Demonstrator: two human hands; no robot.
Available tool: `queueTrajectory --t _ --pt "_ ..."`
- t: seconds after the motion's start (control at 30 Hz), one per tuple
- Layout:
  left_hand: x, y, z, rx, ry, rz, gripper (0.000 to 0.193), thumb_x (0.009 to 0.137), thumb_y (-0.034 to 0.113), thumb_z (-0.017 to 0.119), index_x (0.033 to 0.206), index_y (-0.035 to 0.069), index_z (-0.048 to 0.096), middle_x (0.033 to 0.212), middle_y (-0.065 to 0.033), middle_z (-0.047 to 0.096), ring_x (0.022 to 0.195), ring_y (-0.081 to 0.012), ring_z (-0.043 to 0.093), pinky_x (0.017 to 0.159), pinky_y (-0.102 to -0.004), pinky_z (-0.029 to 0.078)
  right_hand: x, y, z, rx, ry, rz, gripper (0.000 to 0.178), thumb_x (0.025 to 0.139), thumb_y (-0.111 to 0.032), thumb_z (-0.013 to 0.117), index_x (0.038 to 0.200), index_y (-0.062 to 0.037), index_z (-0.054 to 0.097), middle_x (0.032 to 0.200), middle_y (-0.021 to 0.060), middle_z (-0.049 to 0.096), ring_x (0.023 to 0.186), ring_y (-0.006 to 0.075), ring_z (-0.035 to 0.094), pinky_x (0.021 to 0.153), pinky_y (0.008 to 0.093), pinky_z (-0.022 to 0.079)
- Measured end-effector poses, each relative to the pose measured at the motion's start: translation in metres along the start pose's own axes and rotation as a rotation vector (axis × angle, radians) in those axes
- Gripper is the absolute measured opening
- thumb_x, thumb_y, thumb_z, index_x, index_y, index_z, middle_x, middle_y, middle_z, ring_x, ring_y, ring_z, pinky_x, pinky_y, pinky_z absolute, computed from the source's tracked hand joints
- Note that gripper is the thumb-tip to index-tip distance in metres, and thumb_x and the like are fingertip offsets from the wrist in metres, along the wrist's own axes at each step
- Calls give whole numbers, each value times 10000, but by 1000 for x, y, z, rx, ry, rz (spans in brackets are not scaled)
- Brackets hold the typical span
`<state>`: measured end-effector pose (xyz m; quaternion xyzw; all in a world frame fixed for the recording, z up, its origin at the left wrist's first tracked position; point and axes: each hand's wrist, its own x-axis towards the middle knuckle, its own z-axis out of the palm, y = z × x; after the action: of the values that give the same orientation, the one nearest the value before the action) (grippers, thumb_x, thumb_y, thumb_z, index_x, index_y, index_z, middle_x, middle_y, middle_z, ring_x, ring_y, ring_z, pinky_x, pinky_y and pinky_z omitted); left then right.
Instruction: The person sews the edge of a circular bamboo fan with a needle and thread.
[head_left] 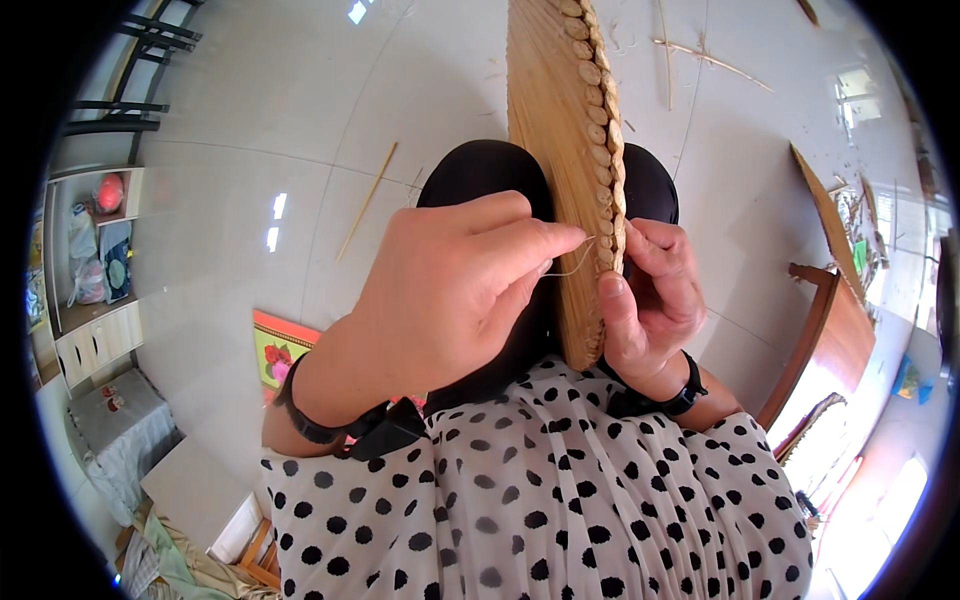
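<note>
A palm-leaf fan [545, 90] stands on edge between my knees, its pleated tan side facing left. Along its right-hand rim runs a thick braided straw border [600, 130]. My left hand [440, 285] is closed in a pinch beside the border, fingertips almost touching it. A thin pale thread [572, 272] loops between these fingers and the braid; whether a needle is in the pinch I cannot make out. On the other side, my right hand [660, 300] grips the fan's braided edge, thumb toward me and fingers partly hidden behind it.
Loose straw stalks [368, 200] lie on the pale tiled floor [240, 90]. A flower-patterned panel [275, 350] is by my left forearm. Shelves with bags [90, 260] stand at far left; a brown wooden piece of furniture [825, 345] is at right.
</note>
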<state>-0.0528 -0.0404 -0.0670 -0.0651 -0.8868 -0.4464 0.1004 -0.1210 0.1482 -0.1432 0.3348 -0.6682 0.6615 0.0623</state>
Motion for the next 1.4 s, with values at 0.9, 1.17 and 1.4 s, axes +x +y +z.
queueTrajectory --t 0.9,1.17,1.4 --pt "2 25 -9 157 -112 -337 125 858 -14 685 976 13 719 678 -77 666 519 -112 578 491 -225 415 5 9 -2 94 67 -14 422 671 -79 843 1055 33 709 920 113 636 736 206 634 626 291 532" --pt "-5 32 0 189 -29 -343 151 854 -44 695 996 -6 726 747 -84 712 555 -95 607 522 -214 454 4 10 -5 137 57 -35 434 731 -102 832 1115 49 700 935 115 622 750 192 620 629 272 500" --pt "-11 27 1 146 -34 -397 158 847 -64 691 994 -12 712 781 -97 719 574 -95 627 531 -212 465 4 12 -6 159 62 -33 438 736 -104 832 1123 53 699 936 113 621 751 194 622 634 278 506"
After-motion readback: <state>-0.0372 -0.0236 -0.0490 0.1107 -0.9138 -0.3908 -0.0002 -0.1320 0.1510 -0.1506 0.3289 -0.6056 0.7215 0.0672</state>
